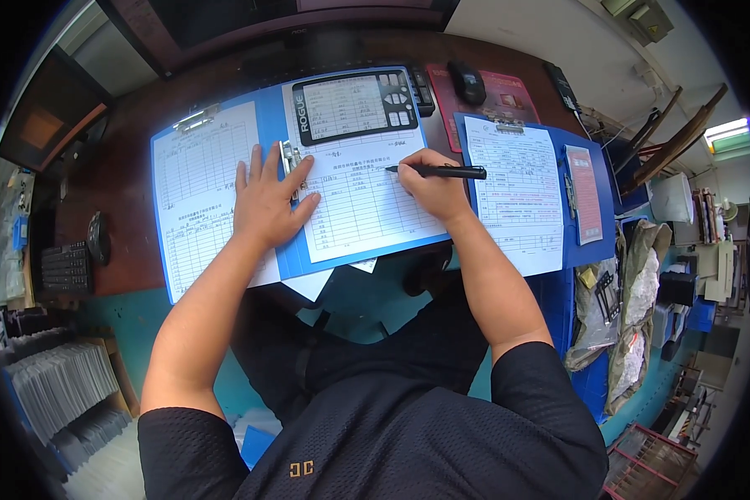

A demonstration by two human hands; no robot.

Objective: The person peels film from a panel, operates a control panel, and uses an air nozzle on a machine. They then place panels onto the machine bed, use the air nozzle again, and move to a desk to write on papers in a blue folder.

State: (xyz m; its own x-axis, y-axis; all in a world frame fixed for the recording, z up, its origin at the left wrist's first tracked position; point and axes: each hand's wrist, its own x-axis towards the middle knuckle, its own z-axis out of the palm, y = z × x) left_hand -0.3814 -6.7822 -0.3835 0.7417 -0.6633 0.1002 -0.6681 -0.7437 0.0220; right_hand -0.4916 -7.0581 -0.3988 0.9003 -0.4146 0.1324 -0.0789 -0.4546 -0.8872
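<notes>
A blue clipboard folder (268, 125) lies spread across the dark desk with printed forms on both sides. My left hand (268, 200) rests flat on it, fingers spread, beside the metal clip (291, 158) at the fold. In my right hand (429, 187) is a black pen (450, 172), its tip at the upper rows of the right-hand form (367, 217). Above that form sits a black-framed panel (354, 104) with grey buttons; a filled-in table shows within its frame.
To the right, a second blue folder (592, 208) holds a clipped form (512, 192) and a pink slip (584, 196). A black mouse (467, 83) rests on a red mat (508, 92). A monitor (283, 25) stands behind; a keyboard (65, 267) is at left.
</notes>
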